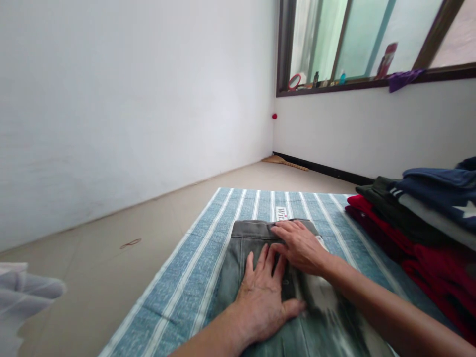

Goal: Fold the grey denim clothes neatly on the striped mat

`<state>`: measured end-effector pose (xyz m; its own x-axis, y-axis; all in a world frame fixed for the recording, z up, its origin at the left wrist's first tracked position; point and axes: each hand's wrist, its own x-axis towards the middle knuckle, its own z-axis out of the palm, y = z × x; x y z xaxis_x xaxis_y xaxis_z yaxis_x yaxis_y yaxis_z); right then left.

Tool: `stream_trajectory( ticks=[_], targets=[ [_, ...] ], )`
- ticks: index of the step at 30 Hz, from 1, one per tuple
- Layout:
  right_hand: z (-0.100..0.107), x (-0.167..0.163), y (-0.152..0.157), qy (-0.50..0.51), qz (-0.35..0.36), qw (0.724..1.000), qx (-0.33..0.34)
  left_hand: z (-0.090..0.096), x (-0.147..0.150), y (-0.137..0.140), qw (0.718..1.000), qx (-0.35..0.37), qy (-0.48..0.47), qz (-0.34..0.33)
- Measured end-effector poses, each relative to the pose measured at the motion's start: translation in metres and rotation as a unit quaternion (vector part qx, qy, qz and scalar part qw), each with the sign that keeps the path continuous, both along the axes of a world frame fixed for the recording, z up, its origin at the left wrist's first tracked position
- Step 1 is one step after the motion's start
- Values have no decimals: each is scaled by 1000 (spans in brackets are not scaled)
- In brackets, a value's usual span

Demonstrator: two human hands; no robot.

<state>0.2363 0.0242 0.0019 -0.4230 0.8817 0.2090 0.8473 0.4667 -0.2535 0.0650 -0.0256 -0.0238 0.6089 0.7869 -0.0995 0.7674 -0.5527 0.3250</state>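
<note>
A pair of grey-green trousers (256,230) lies on a blue and white striped cloth (197,258), its waistband at the far end. My left hand (264,297) rests flat on the upper part, fingers spread and thumb out to the side. Just beyond it, my right hand (299,245) lies across the waistband with its fingers stretched over the fabric. The fingertips of both hands are close together. Dark and pale patches show on the trousers under my right forearm, where part of the garment is hidden.
Folded clothes (416,213) in red, dark green and blue are stacked at the right. A white, sheer fabric (29,297) enters at the lower left. On the floor lies a thin brown loop (131,243). A windowsill (345,85) holds a mirror, bottles and purple cloth.
</note>
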Motion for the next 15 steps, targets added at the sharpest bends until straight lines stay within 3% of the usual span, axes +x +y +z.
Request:
stream_trajectory(
  ticks=[3,6,10,13,15],
  targets=[
    [-37,10,-3,-3,-34,999,-21,-6,1,-1,1000,18,4,-3],
    [-55,13,4,4,-54,998,-43,-9,3,0,999,32,20,-2],
    [-42,9,-1,-13,-62,997,-50,5,6,0,999,16,43,7],
    [-23,2,-27,-23,-75,996,-34,24,2,4,999,-5,35,6],
    [-14,-2,-55,-18,-80,996,-32,34,-4,6,1000,24,15,14]
  ],
)
